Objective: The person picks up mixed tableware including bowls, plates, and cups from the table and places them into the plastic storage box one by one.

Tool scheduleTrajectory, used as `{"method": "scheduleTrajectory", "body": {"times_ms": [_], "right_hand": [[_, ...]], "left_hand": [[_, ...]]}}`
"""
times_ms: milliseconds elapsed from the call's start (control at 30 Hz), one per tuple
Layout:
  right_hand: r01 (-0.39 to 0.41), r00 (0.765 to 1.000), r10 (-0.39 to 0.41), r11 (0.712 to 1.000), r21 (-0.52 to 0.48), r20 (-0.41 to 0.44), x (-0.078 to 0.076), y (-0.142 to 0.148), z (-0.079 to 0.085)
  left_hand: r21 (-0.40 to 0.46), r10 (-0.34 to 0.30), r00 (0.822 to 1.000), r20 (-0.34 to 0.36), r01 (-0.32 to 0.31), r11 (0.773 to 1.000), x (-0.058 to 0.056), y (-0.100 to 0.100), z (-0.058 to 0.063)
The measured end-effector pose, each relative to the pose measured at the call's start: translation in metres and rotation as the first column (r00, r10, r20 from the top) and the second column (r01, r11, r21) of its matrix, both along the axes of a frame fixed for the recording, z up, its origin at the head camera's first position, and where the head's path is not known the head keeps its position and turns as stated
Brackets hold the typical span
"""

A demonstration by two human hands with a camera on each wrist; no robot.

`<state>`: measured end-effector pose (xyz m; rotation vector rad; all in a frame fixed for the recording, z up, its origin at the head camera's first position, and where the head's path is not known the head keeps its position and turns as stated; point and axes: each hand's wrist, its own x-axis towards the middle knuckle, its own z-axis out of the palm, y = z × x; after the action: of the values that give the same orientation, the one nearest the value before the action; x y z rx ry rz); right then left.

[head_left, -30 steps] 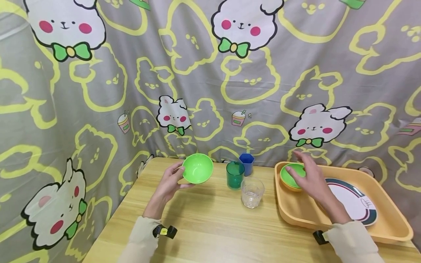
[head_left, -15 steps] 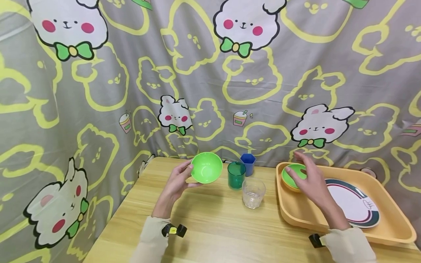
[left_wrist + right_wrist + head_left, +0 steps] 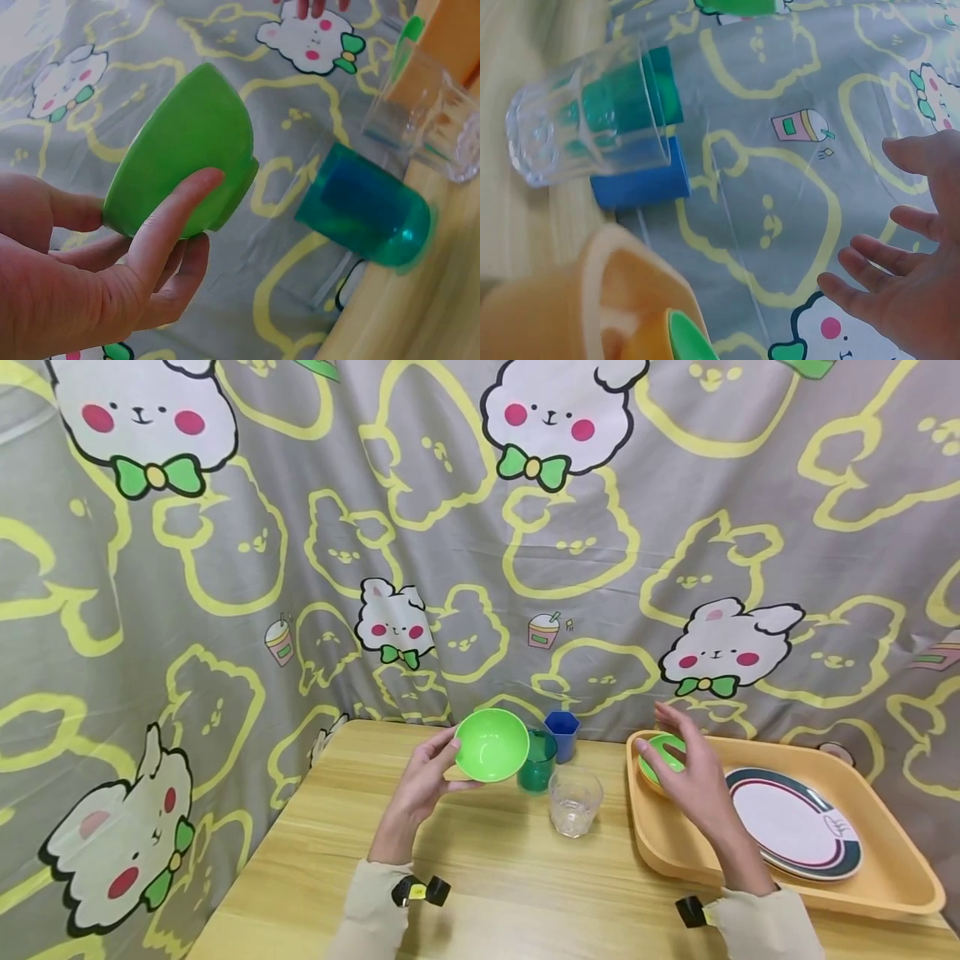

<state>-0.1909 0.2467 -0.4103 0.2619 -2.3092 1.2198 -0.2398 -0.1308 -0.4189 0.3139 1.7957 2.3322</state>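
My left hand (image 3: 423, 777) grips a green bowl (image 3: 492, 745) by its left side, thumb at the rim and fingers beneath. The bowl tilts toward the head camera, raised above the table, and overlaps the green cup (image 3: 537, 768) in this view. From the left wrist, the outside of the bowl (image 3: 187, 142) and its foot ring show. Over the left end of the tray my right hand (image 3: 693, 777) hovers with fingers spread, holding nothing. Below it sits another green bowl (image 3: 663, 753), nested in an orange bowl (image 3: 646, 341) and partly hidden by the hand.
An orange tray (image 3: 892, 860) stands at the right of the wooden table (image 3: 525, 893), with a dark-rimmed white plate (image 3: 787, 822) in it. Between the hands stand a clear glass (image 3: 575, 806) and a blue cup (image 3: 562, 737). A patterned curtain (image 3: 465, 552) hangs behind.
My left hand has carried the green bowl rightward, from apart to overlapping the green cup. My right hand has shifted slightly left over the nested bowls, fingers still spread.
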Motion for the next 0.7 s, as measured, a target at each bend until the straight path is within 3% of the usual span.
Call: {"method": "scheduleTrajectory", "body": {"times_ms": [200,433,700], "right_hand": [[0.006,1.000,-0.005,0.999,-0.054,0.018,-0.002,-0.008,-0.004],[-0.005,1.000,0.007,0.977,-0.214,0.012,0.005,-0.011,-0.006],[-0.052,0.999,0.050,0.972,-0.229,-0.013,0.002,-0.020,-0.008]], "left_hand": [[0.030,-0.003,1.000,-0.008,0.003,1.000,-0.001,0.011,0.004],[0.038,-0.036,0.999,-0.028,0.037,0.999,-0.003,0.019,0.009],[0.034,-0.045,0.999,-0.020,0.046,0.998,0.000,0.022,0.007]]}}
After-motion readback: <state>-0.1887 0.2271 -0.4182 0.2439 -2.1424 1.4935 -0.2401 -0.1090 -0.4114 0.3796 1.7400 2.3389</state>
